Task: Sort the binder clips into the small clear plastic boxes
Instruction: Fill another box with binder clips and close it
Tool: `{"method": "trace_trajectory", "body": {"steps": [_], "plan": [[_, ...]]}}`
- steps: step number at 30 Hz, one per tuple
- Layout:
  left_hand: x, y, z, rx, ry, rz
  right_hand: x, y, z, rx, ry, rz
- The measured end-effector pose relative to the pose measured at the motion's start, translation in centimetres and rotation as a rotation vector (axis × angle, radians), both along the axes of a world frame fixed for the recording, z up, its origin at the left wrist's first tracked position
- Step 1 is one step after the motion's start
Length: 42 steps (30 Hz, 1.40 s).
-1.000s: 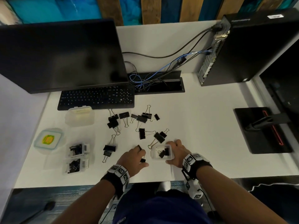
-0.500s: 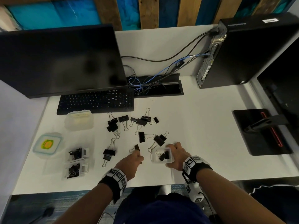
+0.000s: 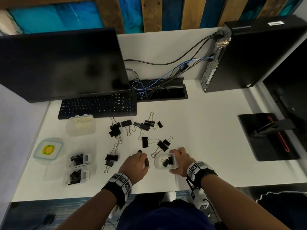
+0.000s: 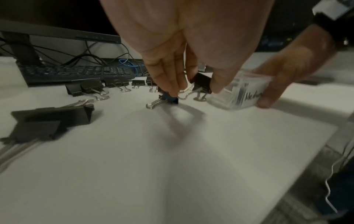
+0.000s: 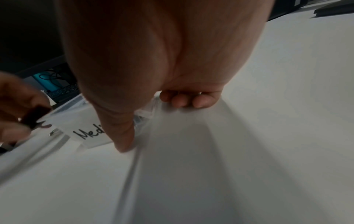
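Note:
My right hand (image 3: 178,161) grips a small clear box (image 3: 172,155) near the desk's front edge, thumb on the near wall and fingers on the far one. The box holds a few black clips and is labelled "Medium" (image 5: 87,134). My left hand (image 3: 144,161) is just left of it, pinching a small black binder clip (image 3: 147,162) between thumb and forefinger. Its other fingertips (image 4: 173,91) press on another small clip (image 4: 168,99) lying on the desk. Several loose black clips (image 3: 146,127) lie scattered beyond both hands.
Two larger clips (image 3: 111,159) lie left of my left hand. Two filled clear boxes (image 3: 79,159) and two lidded containers (image 3: 81,126) stand at the left. A keyboard (image 3: 99,105), monitor, PC tower (image 3: 257,55) and cables line the back; a black stand base (image 3: 269,138) is at the right.
My left hand has shifted a little right, bringing the pinched clip up beside the box. The right hand has kept hold of the box in the same place.

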<state>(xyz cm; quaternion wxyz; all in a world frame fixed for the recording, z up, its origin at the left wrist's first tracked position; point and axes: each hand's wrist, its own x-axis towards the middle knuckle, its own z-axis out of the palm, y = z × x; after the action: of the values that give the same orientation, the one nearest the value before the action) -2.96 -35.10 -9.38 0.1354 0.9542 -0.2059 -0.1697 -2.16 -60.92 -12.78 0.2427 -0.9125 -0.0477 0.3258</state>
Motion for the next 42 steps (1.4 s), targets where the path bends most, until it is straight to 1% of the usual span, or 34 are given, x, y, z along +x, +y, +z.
{"method": "trace_trajectory", "body": {"steps": [2, 5, 9, 13, 15, 19, 24, 26, 29, 34, 37, 40, 42], "plan": [[0.2, -0.9, 0.6, -0.055, -0.054, -0.017, 0.0, 0.0, 0.0, -0.001, -0.007, 0.002], [0.9, -3.2, 1.4, -0.113, -0.08, -0.074, 0.0, 0.0, -0.1, -0.009, -0.009, 0.005], [1.7, -5.9, 1.6, -0.045, -0.087, -0.122, 0.0, 0.1, -0.1, -0.019, -0.007, 0.004], [2.2, -7.3, 1.5, -0.004, -0.069, -0.154, -0.1, 0.1, -0.2, -0.015, -0.022, -0.002], [2.3, -7.2, 1.3, -0.034, -0.043, -0.129, -0.1, 0.1, -0.2, -0.012, -0.026, 0.0], [2.5, -5.4, 0.8, -0.114, -0.099, -0.046, 0.0, -0.1, -0.4, -0.017, -0.021, -0.002], [3.6, -1.0, 0.3, -0.002, -0.055, 0.223, 0.2, -0.3, -0.4, -0.002, -0.004, 0.01], [3.6, 0.4, -0.2, 0.075, 0.015, 0.224, 0.2, -0.3, -0.5, -0.004, -0.007, 0.014], [3.2, 1.2, -0.8, 0.125, 0.111, 0.17, 0.1, -0.3, -0.6, -0.003, -0.009, 0.014], [2.2, 1.0, -1.1, 0.211, 0.045, 0.134, 0.2, -0.3, -0.6, -0.006, -0.003, 0.023], [2.1, 1.0, -0.8, 0.173, 0.051, 0.184, 0.1, -0.3, -0.6, 0.0, -0.009, 0.017], [2.2, 0.7, -0.4, 0.044, 0.081, 0.265, 0.1, -0.3, -0.6, -0.001, -0.01, 0.016], [2.4, 0.2, 0.0, -0.023, 0.099, 0.283, 0.1, -0.3, -0.5, -0.005, -0.009, 0.018]]}}
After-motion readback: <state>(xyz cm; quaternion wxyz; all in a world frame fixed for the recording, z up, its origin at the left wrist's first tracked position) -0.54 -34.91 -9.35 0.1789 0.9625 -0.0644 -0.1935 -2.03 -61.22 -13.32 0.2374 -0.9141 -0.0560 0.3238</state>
